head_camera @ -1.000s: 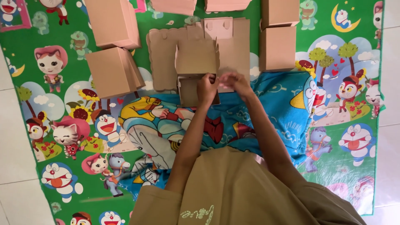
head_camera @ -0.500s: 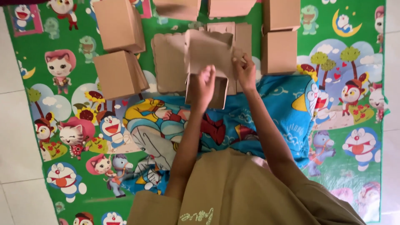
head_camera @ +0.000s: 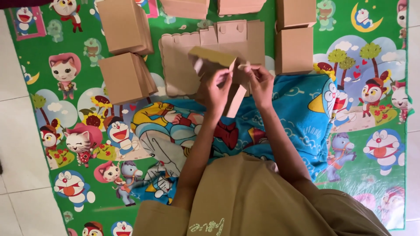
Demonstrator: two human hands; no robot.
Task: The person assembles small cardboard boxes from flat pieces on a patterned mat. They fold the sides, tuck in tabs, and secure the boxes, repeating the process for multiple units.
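My left hand (head_camera: 217, 89) pinches the half-folded cardboard box (head_camera: 214, 65), right hand (head_camera: 261, 82) pinches its small tab, both grips closed on it, held above the flat box blanks (head_camera: 183, 61) on the play mat (head_camera: 61, 109). I'd keep creases square, press the tab fully home, finished boxes (head_camera: 124, 76) alongside

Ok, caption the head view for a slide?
Both hands, left and right, fold a cardboard box above a cartoon mat.

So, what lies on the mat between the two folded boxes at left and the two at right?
A flat unfolded cardboard sheet, seen in the head view.
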